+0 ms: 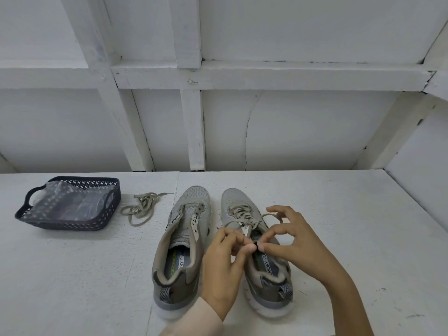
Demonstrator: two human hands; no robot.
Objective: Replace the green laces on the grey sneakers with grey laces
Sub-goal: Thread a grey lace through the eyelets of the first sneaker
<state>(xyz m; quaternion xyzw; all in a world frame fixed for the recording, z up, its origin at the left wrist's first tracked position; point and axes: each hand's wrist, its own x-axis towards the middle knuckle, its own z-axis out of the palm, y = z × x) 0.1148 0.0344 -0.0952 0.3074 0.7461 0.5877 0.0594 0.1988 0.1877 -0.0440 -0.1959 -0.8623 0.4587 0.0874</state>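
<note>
Seemingly unlacing the laced sneaker (232, 202), pinching its lace (242, 212) with left hand (223, 267) and right hand (295, 241); next, drawing it loose row by row

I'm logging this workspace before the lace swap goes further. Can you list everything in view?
Table: one, white, under everything.
Wall: one, white, behind table.
Basket: one, dark blue, far left.
Bag: one, clear, in basket.
Loose lace: one, greyish, between basket and sneakers.
Left sneaker: one, grey, centre, unlaced.
Right sneaker: one, grey, beside it.
Threaded lace: one, greyish, in right sneaker.
Left hand, right hand: two, both pinching threaded lace.
</note>
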